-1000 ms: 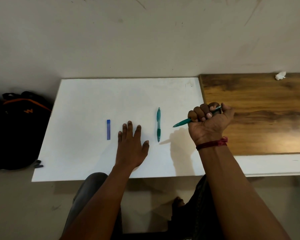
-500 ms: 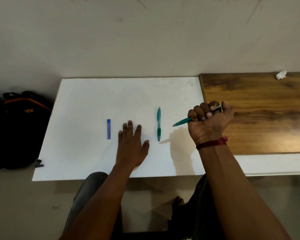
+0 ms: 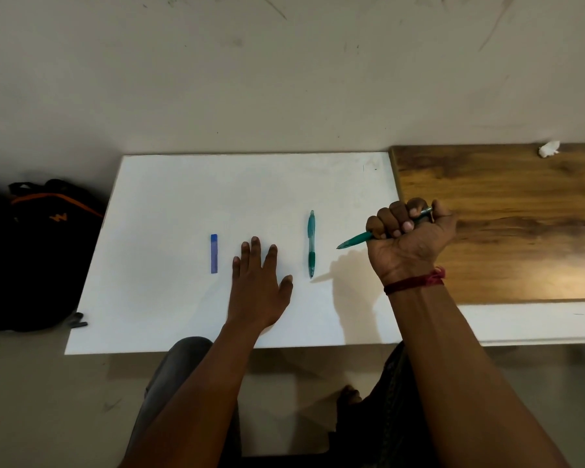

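Note:
My right hand (image 3: 407, 238) is curled into a fist around a teal pen (image 3: 355, 239), held above the white board (image 3: 250, 184) with the tip pointing left. A second teal pen (image 3: 311, 244) lies on the board, running front to back, just left of that tip. My left hand (image 3: 259, 285) rests flat on the board with fingers straight, between the lying pen and a small blue strip (image 3: 213, 253) to its left.
A brown wooden tabletop (image 3: 507, 231) adjoins the board on the right, with a crumpled white scrap (image 3: 549, 149) at its back edge. A black backpack (image 3: 27, 251) with orange trim sits on the floor at left. A plain wall rises behind.

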